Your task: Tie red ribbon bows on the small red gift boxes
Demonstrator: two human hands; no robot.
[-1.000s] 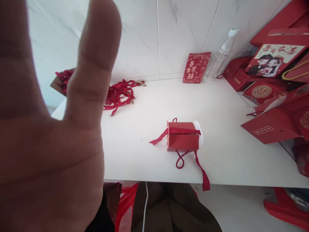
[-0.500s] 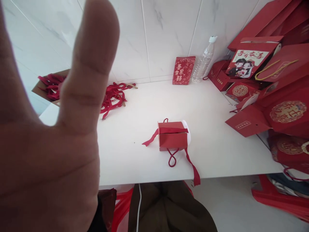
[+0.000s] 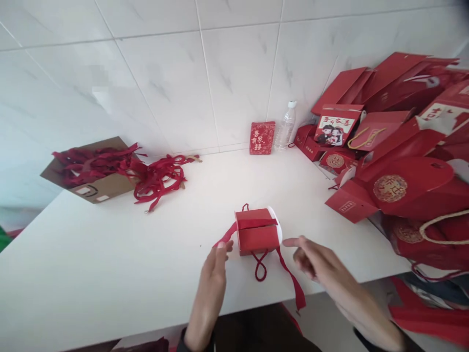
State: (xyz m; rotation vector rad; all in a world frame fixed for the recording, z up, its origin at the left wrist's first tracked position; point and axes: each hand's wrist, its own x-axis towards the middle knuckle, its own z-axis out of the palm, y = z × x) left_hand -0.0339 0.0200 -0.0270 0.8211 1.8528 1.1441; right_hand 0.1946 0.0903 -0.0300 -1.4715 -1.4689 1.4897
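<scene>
A small red gift box (image 3: 258,238) with a white rounded end lies on the white table (image 3: 120,274). Across its top runs a red ribbon (image 3: 256,223); one end trails left and the other hangs over the table's front edge. Dark red cord handles (image 3: 260,270) stick out at its front and back. At the box's left side is my left hand (image 3: 213,274), open, its fingertips by the ribbon's left end without visibly gripping it. My right hand (image 3: 318,259) is to the right of the box, index finger stretched toward the white end, other fingers curled, holding nothing.
On the left, a cardboard box (image 3: 104,193) of red ribbons stands beside a loose ribbon heap (image 3: 163,178). A red patterned packet (image 3: 262,139) and a clear bottle (image 3: 286,126) stand by the wall. Red gift boxes (image 3: 388,188) are piled at the right.
The raised hand that filled the left of the view is gone from there. Both my hands are now low beside the gift box. The view has shifted, showing more wall and the whole cardboard box.
</scene>
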